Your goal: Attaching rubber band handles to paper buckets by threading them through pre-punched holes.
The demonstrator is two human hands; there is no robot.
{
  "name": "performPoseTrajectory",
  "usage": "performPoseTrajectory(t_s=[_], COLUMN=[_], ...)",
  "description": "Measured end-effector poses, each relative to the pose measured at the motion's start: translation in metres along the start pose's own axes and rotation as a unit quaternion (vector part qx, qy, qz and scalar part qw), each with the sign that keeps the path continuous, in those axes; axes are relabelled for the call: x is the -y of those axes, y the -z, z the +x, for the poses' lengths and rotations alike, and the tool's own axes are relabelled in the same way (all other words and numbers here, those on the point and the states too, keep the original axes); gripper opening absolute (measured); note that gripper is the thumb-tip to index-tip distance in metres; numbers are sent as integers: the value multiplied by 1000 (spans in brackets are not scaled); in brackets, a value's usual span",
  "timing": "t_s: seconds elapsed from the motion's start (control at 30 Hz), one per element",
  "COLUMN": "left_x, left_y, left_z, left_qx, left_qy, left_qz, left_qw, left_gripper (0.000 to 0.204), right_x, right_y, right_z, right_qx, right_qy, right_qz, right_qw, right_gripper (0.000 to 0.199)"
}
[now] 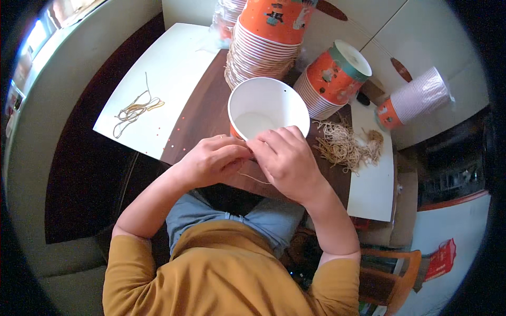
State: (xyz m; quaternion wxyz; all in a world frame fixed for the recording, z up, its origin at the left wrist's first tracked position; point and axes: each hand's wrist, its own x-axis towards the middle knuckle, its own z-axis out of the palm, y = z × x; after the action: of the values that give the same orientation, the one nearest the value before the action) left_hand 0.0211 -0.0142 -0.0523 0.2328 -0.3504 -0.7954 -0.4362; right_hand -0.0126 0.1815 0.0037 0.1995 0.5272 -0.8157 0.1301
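Note:
A paper bucket (269, 100), white inside with an orange outer wall, stands open-topped in front of me, a small dark hole high in its far wall. My left hand (213, 159) and my right hand (286, 162) meet at its near side, fingers curled and fingertips pinched close together. A thin pale string (255, 179) loops down between the hands, its upper part hidden by the fingers. Both hands appear closed on this string. The right hand also covers part of the bucket's near rim.
Behind stands a tall stack of orange buckets (269, 39) with string around it. To its right are a shorter stack (332, 79) and a wrapped stack (416, 100). A tangled string pile (341, 145) lies at right, a loose string bundle (138, 111) at left. A wooden chair (403, 274) is behind right.

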Motion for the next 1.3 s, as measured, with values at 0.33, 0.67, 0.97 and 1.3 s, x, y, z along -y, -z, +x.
performPoseTrajectory(t_s=[0.33, 0.67, 0.97, 1.3], left_x=[4, 6, 3, -4], left_y=[-1, -3, -3, 0], left_z=[-2, -3, -1, -2], left_qx=[21, 20, 30, 18], left_qy=[-6, -11, 21, 156], left_qz=[2, 20, -1, -168], left_qw=[1000, 1000, 999, 973], left_gripper=[20, 19, 17, 14], right_x=[-9, -16, -17, -3], right_y=[11, 4, -1, -1], right_z=[8, 11, 8, -3], right_qx=[-9, 44, -4, -29], right_qy=[-56, -8, 25, 45], right_qz=[149, 178, 136, -70], right_qw=[987, 983, 990, 996], right_gripper=[29, 24, 19, 13])
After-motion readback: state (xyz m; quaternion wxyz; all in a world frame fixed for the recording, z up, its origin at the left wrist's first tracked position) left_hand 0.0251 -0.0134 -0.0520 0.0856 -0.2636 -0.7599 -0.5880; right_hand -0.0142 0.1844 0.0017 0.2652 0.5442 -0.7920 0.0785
